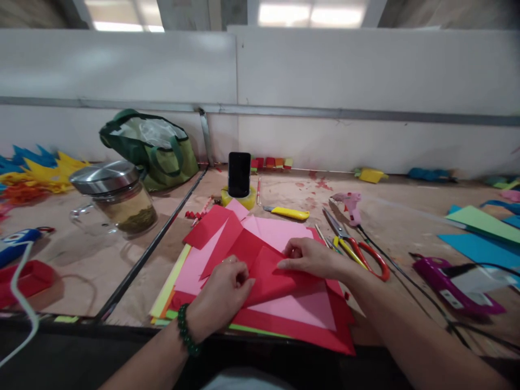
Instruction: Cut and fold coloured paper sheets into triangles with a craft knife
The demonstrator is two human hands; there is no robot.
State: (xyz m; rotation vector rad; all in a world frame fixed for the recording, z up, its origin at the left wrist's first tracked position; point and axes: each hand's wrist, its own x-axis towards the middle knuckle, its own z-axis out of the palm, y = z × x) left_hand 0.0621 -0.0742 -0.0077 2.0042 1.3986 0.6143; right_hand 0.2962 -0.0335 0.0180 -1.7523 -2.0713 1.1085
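A sheet of red paper point(268, 276) lies folded or bent over a stack of pink paper point(298, 311) and red sheets at the front of the table. My right hand point(306, 255) is closed on the upper right of this red sheet, thumb and fingers pinching its edge. My left hand point(223, 290), with a green bead bracelet above it, rests at the sheet's lower left. Its fingers are curled against the thumb at the paper's edge. Further red pieces point(217, 222) lie on the stack beyond my left hand.
Right of the stack lie orange-handled scissors point(357, 246), a yellow utility knife point(288, 213), a pink glue gun point(352, 206) and a purple device point(455, 290) with cables. A phone point(239, 174) stands on tape. At left are a glass jar point(125, 203) and a green bag point(162, 157).
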